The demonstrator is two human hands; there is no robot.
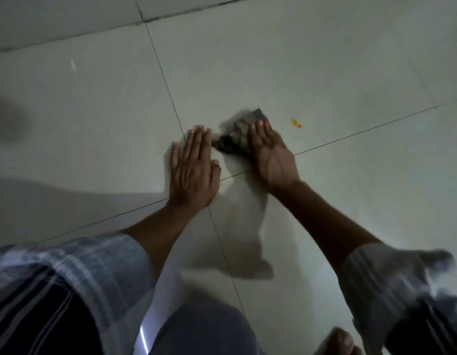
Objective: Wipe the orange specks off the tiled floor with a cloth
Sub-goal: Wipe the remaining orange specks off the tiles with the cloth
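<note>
Foot point(337, 340): bare toes at the bottom edge, nearest of all; probably crouched low to reach the floor.
Sleeves point(76, 272): pale checked cloth pushed back to the forearms on both sides, blurred on the right; likely kept clear of the work.
Tiled floor point(324, 60): pale glossy tiles with dark grout lines crossing just under the wrists.
Left hand point(192, 162): flat on the tile, fingers point(196, 139) straight and close together, holding nothing; seemingly a prop for body weight while the other side works.
Right hand point(269, 155): palm tipped toward the camera, fingers point(260, 129) laid straight over the cloth and pressing it down; no curl round it visible, so a push, not a pinch.
Cloth point(237, 137): dark, crumpled, blurred; on the tile between the two hands, touching the left fingertips' side and lying under the right fingers, one corner poking out beyond them.
Orange specks point(296, 123): two small spots, yellow-orange and deeper orange, on the tile just right of the right fingers, near but apart from the cloth; not yet wiped.
Step in hand: by the look, sliding the cloth rightward over the specks under flat pressure.
Risk: smearing instead of lifting, given the bunched cloth.
</note>
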